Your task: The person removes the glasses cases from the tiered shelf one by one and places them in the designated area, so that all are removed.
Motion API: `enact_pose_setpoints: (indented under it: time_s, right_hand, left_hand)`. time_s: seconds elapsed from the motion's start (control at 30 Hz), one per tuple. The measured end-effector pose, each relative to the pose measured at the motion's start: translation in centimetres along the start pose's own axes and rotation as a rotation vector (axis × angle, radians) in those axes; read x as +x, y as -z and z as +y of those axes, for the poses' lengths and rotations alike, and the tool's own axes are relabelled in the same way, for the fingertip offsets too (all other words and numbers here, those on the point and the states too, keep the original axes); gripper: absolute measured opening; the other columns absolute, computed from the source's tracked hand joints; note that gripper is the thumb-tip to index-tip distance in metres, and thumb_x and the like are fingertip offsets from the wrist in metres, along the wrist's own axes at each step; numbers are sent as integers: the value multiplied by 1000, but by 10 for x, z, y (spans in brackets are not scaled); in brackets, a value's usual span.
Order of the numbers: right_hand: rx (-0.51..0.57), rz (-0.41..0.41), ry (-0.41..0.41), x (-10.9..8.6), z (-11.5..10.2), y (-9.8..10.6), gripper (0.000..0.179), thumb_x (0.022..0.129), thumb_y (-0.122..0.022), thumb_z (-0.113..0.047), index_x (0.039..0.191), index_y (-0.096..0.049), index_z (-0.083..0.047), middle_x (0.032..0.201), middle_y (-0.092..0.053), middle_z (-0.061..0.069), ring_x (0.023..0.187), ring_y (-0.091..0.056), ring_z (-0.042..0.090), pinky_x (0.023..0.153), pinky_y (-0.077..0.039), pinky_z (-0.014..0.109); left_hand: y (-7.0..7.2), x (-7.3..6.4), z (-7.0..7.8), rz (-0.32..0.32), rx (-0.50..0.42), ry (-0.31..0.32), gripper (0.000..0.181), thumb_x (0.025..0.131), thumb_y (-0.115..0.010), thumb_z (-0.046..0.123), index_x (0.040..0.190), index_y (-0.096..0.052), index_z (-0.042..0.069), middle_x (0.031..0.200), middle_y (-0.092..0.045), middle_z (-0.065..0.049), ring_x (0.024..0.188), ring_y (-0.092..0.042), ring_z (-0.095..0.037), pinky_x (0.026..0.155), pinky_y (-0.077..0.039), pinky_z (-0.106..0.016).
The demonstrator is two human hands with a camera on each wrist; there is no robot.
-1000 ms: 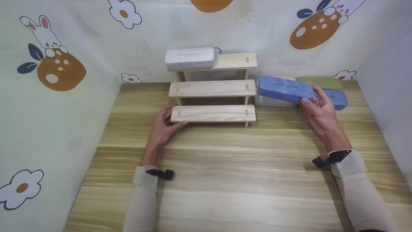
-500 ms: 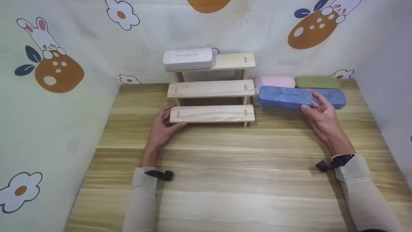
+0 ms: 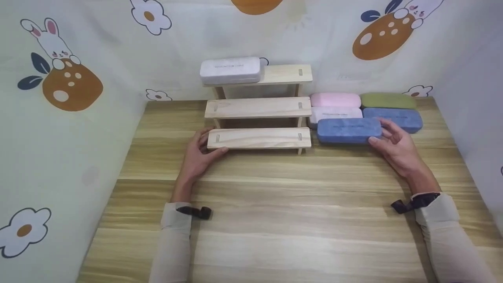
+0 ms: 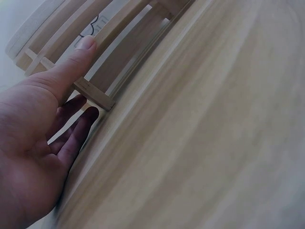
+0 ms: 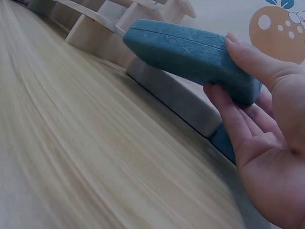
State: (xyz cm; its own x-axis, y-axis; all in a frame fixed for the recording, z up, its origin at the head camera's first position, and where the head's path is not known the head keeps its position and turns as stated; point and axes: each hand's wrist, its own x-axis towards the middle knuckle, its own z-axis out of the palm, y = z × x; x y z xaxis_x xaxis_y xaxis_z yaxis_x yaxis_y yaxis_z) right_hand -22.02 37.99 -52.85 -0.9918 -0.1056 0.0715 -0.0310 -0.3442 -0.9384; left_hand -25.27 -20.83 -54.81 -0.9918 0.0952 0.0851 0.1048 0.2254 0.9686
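A three-tier wooden display rack stands at the back centre, a pale lilac glasses case on the left of its top tier. My left hand holds the left end of the bottom tier, thumb along the front edge and fingers around the end leg. With thumb and fingers at its right end, my right hand grips a blue glasses case. The right wrist view shows this case raised off the table, in front of a pale case.
Right of the rack, more glasses cases sit in two rows: pink and green behind, pale lilac and another blue one in front. A patterned cloth backdrop closes off the back and sides of the wooden table.
My right hand has brought the blue case down and toward me and levelled it, so the pink and pale cases behind now show. My left hand has stayed at the rack.
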Motion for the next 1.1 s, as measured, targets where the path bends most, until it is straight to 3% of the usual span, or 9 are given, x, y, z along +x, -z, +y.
enact_pose_setpoints:
  time_s: [0.27,0.6,0.7,0.83,0.93,1.1]
  right_hand:
    - [-105,-2,-16,-2,4,-3,63,94,-68,21,151,-53,-2,136,-75,5,118,-76,15,98,-61,24]
    - [-309,-13,-71,-5,5,-5,59,92,-78,13,140,-50,-7,131,-77,-6,118,-75,7,94,-61,21]
    - [-466,1,-75,-5,3,-4,61,92,-82,6,143,-51,-5,132,-75,-8,118,-73,4,97,-59,18]
    - [-782,42,-42,-5,2,-3,67,91,-90,-12,149,-58,-5,137,-70,3,109,-70,2,93,-56,13]
    - [-951,57,-7,-4,3,-2,69,90,-92,-24,150,-62,-7,139,-68,13,110,-64,3,93,-49,10]
    - [-1055,60,34,-3,5,-1,69,90,-91,-29,149,-64,-7,137,-69,17,115,-58,12,96,-41,11]
  left_hand:
    - [0,1,0,-10,-1,-3,85,85,-96,32,155,-51,17,154,-66,-3,140,-64,-18,122,-46,-42]
    - [-1,0,0,-15,-3,12,83,84,-96,32,154,-52,20,150,-69,0,133,-67,-18,115,-49,-34]
    - [-1,0,1,-10,-2,12,83,84,-97,32,153,-53,19,149,-69,0,134,-66,-18,117,-49,-34]
    - [0,0,1,-9,-13,3,83,85,-96,29,154,-52,17,151,-68,-3,138,-65,-20,120,-47,-38]
    - [0,1,0,-7,-14,6,86,84,-97,29,155,-51,14,151,-68,-4,138,-65,-21,121,-48,-40]
    - [0,1,-1,-3,8,14,91,82,-98,34,157,-49,13,151,-68,-3,136,-66,-18,120,-48,-42]
